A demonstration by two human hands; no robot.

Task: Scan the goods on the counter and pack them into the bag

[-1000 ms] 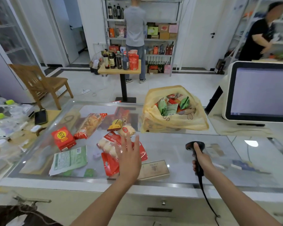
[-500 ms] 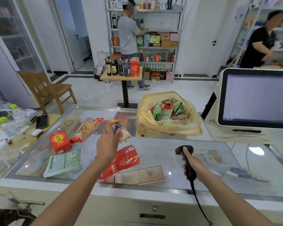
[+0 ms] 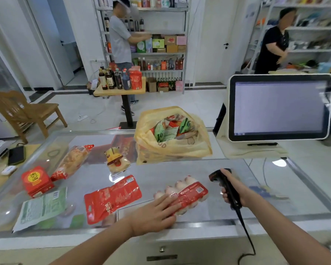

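Head view, left hand: the left hand (image 3: 157, 211) lies flat with straight fingers across the near end of the sausage pack (image 3: 189, 192). It presses on the pack and does not grip it.
Head view, right hand: the right hand (image 3: 235, 194) is curled round the handle of the scanner (image 3: 223, 180), whose head points down toward the far end of the pack.
Sausage pack: it lies on the glass tabletop (image 3: 271, 188) close to the near edge, right of the middle and just beside the scanner.
Bag: the yellow bag (image 3: 172, 150) stands at the far edge, open-mouthed and already heaped with packets.
Waiting goods: the red pouch (image 3: 113, 197), green packet (image 3: 42, 207), red box (image 3: 36, 180), bread loaf (image 3: 73, 161) and small snack pack (image 3: 117, 161) are spread toward the left edge.
Risk, missed scan: the fingers cover part of the red label. If the barcode sits under them or on the underside, the scanner would likely read nothing.
Risk, slipping: a flat palm on slick film over glass could push the pack off the near edge instead of lifting it.
Risk, double read: the red pouch lies near, so a stray beam might catch it.
Risk, overfilling: the bag looks soft and full, so dropping the pack in could tip it or spill packets.
Risk, cable: the scanner's cord (image 3: 245, 232) hangs over the near edge and could snag.
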